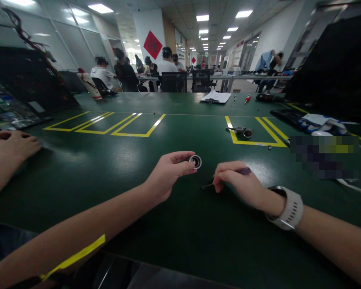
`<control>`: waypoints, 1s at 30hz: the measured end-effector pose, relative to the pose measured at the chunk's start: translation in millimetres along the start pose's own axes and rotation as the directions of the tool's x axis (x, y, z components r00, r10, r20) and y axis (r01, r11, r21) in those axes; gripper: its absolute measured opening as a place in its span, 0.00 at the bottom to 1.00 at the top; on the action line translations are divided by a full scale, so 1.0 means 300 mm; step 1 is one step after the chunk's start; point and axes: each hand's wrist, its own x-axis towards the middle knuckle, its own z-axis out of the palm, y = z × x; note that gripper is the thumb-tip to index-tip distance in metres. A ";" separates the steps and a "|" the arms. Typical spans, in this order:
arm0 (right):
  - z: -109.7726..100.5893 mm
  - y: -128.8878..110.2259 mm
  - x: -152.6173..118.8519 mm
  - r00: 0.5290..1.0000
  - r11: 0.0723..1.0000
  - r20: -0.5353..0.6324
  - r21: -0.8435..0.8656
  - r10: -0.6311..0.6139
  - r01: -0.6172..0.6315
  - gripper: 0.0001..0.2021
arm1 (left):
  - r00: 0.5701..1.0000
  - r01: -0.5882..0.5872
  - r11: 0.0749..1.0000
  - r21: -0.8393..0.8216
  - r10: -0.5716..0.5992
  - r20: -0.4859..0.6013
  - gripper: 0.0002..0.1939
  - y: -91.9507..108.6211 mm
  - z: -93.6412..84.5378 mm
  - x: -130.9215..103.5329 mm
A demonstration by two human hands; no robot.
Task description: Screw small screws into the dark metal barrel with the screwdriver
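Observation:
My left hand point(171, 170) pinches a round metal collar point(195, 161) between thumb and fingers, its open end facing me. A little to the right, my right hand point(233, 176) is closed around a slim screwdriver point(244, 171) with a dark handle. Its thin shaft slants down to the left, and a small dark piece point(203, 187) shows at the tip; whether it belongs to the tool I cannot tell. The collar and the screwdriver are apart. Farther back, a metal fitting with a thin stem point(242, 131) lies inside a yellow tape outline, with a small metal ring point(270, 147) nearby.
Another person's hands point(15, 148) rest on the green table point(108, 168) at the left. Yellow tape outlines point(130, 134) mark its surface. A clipboard with paper point(216, 96) and a red-handled tool point(248, 98) lie at the back. Gloves point(321, 122) and a white cable point(353, 188) are at right.

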 end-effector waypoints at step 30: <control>0.075 0.003 -0.050 0.778 0.607 -0.002 -0.627 -0.628 0.488 0.09 | 0.983 -0.184 0.964 0.194 0.175 0.063 0.10 -0.029 0.006 -0.006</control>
